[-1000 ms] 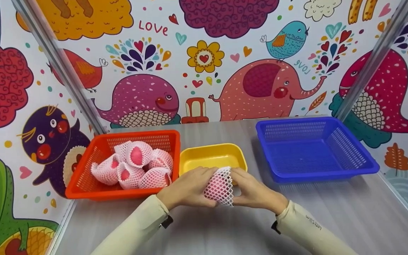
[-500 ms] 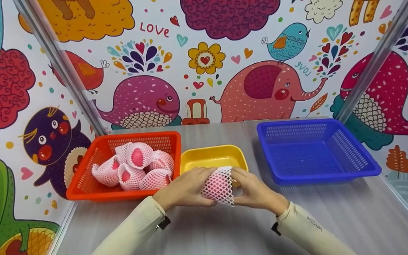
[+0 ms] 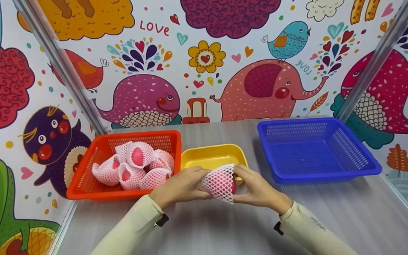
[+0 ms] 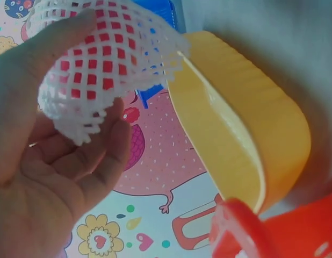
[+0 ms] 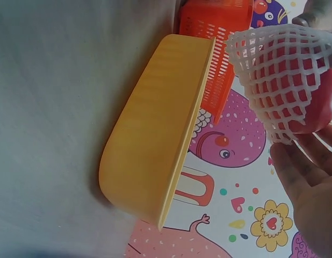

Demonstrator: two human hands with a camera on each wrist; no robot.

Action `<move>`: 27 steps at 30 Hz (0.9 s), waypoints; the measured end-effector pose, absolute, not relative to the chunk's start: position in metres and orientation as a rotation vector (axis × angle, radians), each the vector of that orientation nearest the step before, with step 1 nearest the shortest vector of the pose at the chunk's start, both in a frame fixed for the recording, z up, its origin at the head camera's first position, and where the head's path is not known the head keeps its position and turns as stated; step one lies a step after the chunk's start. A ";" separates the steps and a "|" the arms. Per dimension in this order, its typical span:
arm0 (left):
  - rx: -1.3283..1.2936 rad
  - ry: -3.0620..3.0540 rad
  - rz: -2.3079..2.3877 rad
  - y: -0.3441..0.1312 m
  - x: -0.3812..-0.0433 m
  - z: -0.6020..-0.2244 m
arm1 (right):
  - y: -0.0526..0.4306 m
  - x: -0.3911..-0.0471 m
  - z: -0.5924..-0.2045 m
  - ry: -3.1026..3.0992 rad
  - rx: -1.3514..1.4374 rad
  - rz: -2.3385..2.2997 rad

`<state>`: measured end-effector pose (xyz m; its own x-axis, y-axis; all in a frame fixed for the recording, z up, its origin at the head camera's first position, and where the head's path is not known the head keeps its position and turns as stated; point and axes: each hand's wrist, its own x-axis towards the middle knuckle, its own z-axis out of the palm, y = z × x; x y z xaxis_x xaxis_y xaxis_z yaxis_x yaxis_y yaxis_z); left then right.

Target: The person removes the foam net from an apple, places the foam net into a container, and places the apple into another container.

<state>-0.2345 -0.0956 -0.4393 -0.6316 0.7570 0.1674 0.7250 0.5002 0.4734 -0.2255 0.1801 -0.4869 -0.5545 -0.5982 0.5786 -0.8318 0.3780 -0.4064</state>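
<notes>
A red round fruit (image 5: 323, 105) in a white foam net sleeve (image 3: 218, 184) is held between both hands, above the table and in front of the yellow tray (image 3: 213, 163). My left hand (image 3: 179, 187) grips the netted fruit from the left, with its thumb over the mesh in the left wrist view. From the right, my right hand (image 3: 262, 189) holds it around the sleeve's open end, thumb below and fingers above. Bare red skin shows at that end. Several more netted fruits (image 3: 136, 157) lie in the red basket (image 3: 119, 196).
At the right stands a blue basket (image 3: 296, 152) with nothing visible inside. The red basket is on the left, close beside the yellow tray. Patterned wall panels (image 3: 204, 32) and metal posts (image 3: 367, 67) enclose the grey table (image 3: 204, 233).
The right hand has shifted slightly right and away from the left hand. More red skin now shows at the sleeve's right end, and the netted fruit has tilted and risen a little.
</notes>
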 end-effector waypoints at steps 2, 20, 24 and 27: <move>1.332 2.689 0.784 -0.097 -0.235 -0.439 | 0.181 -0.225 -0.488 -2.309 1.244 0.981; 1.351 2.712 0.757 -0.103 -0.240 -0.438 | 0.191 -0.224 -0.488 -2.376 1.204 1.078; 1.358 2.735 0.711 -0.103 -0.241 -0.438 | 0.193 -0.224 -0.488 -2.373 1.194 1.074; 1.327 2.736 0.695 -0.104 -0.241 -0.438 | 0.196 -0.224 -0.488 -2.377 1.193 1.104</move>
<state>-0.2414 -0.1035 -0.4379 -0.6381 0.7509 0.1702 0.7410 0.5390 0.4005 -0.2244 0.1958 -0.4877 -0.6284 -0.5733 0.5257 -0.7716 0.3734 -0.5151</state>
